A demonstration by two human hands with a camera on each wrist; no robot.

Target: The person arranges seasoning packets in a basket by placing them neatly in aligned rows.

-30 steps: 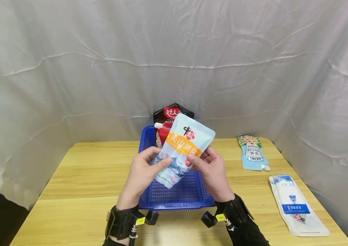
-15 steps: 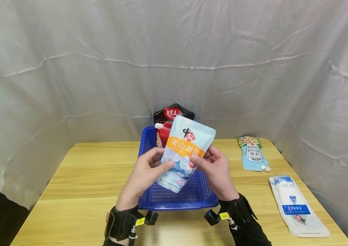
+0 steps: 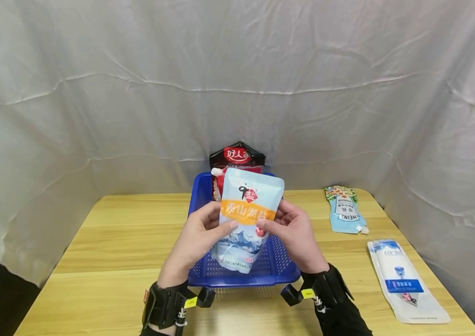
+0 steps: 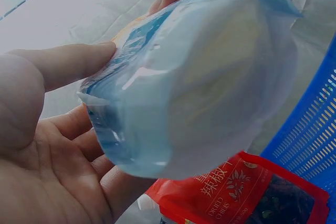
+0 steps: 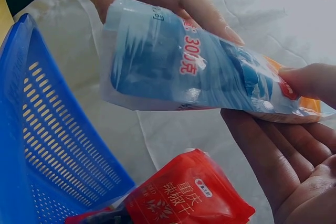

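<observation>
Both hands hold a pale blue salt pouch (image 3: 247, 219) upright in the air, just above the near half of a blue basket (image 3: 277, 268) that sits on the worktop (image 3: 111, 242). The left hand (image 3: 195, 235) has its thumb pressed on the pouch's printed front and its fingers curled behind the left edge; the right hand (image 3: 294, 233) mirrors it on the right edge, thumb in front, fingers cupped behind. From the left wrist view the pouch (image 4: 199, 77) bulges and its film shows creases, so it looks soft and full of loose grains, probably with some weight for its size. The glossy film would likely be slippery, and the contents may slump towards the bottom if it tips. The side seams, where the hands already pinch it, seem the surest places to hold, or the flat sealed top strip. Inside the basket, at its far end, a red chilli pouch (image 3: 222, 184) and a dark bag (image 3: 236, 154) stand against the back wall. To the right of the basket a Heinz pouch (image 3: 344, 212) lies flat, and nearer the front edge a long white packet (image 3: 405, 280).
</observation>
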